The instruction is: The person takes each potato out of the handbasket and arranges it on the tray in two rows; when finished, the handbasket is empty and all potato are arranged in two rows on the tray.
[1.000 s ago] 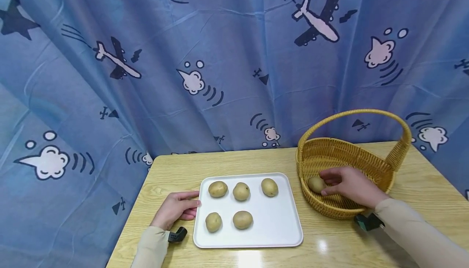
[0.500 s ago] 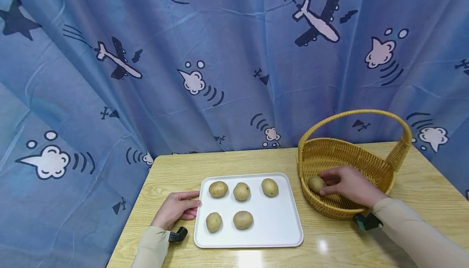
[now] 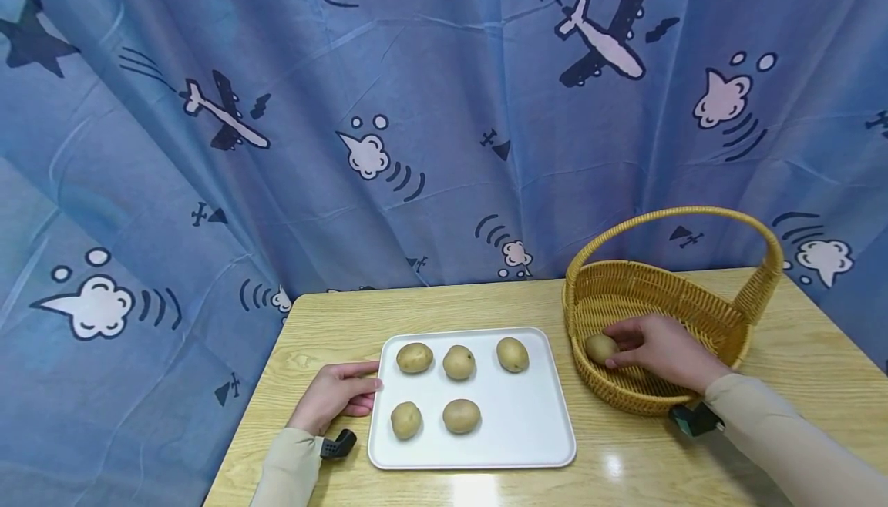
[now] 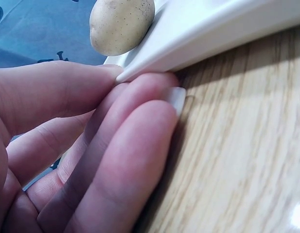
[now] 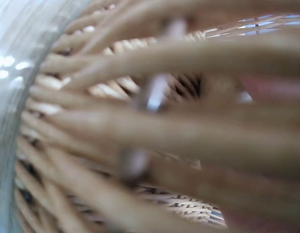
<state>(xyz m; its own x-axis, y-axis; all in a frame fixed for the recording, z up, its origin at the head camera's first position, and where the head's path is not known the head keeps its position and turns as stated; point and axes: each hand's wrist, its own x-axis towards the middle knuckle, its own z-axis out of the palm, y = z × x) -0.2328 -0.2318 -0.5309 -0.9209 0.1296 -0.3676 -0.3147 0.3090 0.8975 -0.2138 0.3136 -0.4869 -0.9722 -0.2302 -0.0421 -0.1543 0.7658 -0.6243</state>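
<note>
My right hand reaches into a wicker basket and holds a potato between thumb and fingers, near the basket's left wall. At the left edge of a white tray, my left hand pinches the rim. The left wrist view shows the thumb on the rim and the other fingers below it. Several potatoes lie on the tray in two rows, one of them a potato at the front. Blurred basket weave covers most of the right wrist view and hides much of the right hand.
The basket's tall arched handle rises above the right hand. Tray and basket stand side by side on a light wooden table. A blue patterned curtain hangs behind the table. Tray space shows at the front right.
</note>
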